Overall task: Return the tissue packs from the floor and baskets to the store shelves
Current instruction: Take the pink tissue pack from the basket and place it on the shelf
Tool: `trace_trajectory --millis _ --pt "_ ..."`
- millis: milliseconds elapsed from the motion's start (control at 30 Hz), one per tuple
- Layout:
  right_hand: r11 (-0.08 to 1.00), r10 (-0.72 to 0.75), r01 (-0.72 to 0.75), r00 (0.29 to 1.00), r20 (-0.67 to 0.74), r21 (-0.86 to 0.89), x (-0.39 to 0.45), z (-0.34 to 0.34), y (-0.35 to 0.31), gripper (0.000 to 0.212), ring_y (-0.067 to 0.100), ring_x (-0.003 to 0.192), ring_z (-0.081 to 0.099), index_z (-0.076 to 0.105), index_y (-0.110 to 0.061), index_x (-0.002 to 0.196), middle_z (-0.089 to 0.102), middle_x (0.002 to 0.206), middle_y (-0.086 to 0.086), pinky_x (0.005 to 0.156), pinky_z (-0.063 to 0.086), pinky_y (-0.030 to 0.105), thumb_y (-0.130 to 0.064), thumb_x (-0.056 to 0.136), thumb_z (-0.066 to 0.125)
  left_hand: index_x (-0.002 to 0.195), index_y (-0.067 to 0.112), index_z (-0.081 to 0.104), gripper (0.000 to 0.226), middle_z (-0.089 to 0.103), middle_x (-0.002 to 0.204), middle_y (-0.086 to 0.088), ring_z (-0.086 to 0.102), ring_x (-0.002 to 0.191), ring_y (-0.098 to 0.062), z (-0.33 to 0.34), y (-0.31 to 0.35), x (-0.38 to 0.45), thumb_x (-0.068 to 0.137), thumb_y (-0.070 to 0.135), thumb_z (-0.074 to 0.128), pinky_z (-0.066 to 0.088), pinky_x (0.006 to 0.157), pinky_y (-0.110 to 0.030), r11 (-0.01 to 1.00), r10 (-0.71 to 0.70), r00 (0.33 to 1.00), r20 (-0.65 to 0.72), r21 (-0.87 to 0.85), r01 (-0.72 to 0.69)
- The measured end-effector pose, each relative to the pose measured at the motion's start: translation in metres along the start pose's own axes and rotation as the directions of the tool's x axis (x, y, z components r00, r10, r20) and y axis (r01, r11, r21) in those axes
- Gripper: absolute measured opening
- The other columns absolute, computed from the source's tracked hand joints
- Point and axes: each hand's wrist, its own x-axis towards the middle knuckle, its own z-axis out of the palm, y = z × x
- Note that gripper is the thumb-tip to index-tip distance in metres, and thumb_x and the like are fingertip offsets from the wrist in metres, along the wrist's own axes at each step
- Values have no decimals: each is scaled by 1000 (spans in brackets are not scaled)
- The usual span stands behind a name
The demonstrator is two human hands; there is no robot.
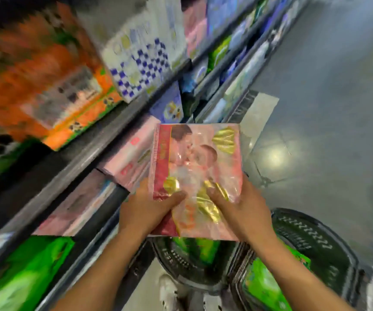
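Observation:
A pink tissue pack [200, 158] with red edge and gold leaf marks is held flat in front of me. My left hand [146, 209] grips its near left corner and my right hand [240, 207] grips its near right side, thumbs on top. The pack hovers beside the store shelves [91, 158] on the left, next to similar pink packs [131, 153] on a shelf. Below my arms stand two dark baskets [315, 241], each holding green tissue packs [264, 286]. The view is blurred.
Orange packs [46, 86] and blue-checked white packs [142, 59] fill the upper shelf. Green packs [23, 272] lie on the lowest shelf. The grey floor aisle [327, 108] runs along the right. A white pack [259, 113] lies on the floor by the shelf.

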Motion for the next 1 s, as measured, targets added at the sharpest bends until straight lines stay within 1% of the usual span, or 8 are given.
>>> trace_trajectory --millis 200,433,533,600,700,767,900,1000 --pt "936 -330 340 938 -106 89 -17 -109 -127 89 17 115 61 40 -43 142 63 128 -12 91 53 43 -86 67 60 106 42 55 78 73 94 21 70 92 -11 -127 80 -62 48 93 68 57 82 -41 967 160 951 -263 -153 -204" --pt "738 -624 637 770 -133 221 -60 -174 -262 77 4 110 60 40 -56 123 58 122 -24 89 51 33 -73 58 78 109 45 48 83 73 93 19 71 91 -13 -271 106 -129 46 97 63 56 80 -41 929 276 804 -527 -68 -364" --pt "673 -689 697 712 -134 246 -74 -173 -313 90 10 109 61 36 -44 123 58 119 -16 88 51 35 -78 50 77 97 38 44 74 72 83 18 68 80 -6 -322 99 -157 50 88 72 56 75 -40 909 287 748 -598 -77 -410" --pt "605 -743 750 652 -150 267 -86 -164 -347 100 8 111 61 31 -36 130 57 123 -10 93 51 34 -72 52 80 91 32 39 75 71 80 14 68 78 -11 -353 85 -173 51 83 77 56 73 -42 913 276 717 -640 -59 -404" --pt "517 -801 804 575 -164 295 -108 -143 -393 96 -15 103 55 23 -30 128 52 117 -16 90 45 11 -34 62 93 101 28 37 90 72 90 7 70 86 -22 -392 54 -184 47 88 74 57 73 -45 931 234 685 -690 -45 -363" --pt "477 -825 831 536 -180 288 -118 -123 -418 94 -5 104 57 21 -24 126 52 116 -11 85 40 1 -14 66 92 112 26 36 102 72 99 3 70 91 -22 -415 32 -192 44 95 68 59 74 -45 941 215 686 -695 -40 -336" --pt "412 -865 876 462 -195 250 -138 -83 -460 94 14 114 55 19 -5 130 50 122 -4 88 38 7 -15 68 91 86 24 35 77 62 81 -1 64 77 -24 -453 -4 -212 56 85 71 54 63 -41 969 187 634 -750 36 -243" --pt "349 -895 905 399 -201 243 -154 -57 -486 82 17 113 54 19 -3 130 46 120 -5 92 42 19 -17 74 77 82 10 50 61 68 89 -12 66 89 -35 -472 -25 -219 69 61 82 51 67 -39 994 50 645 -763 -25 -106"
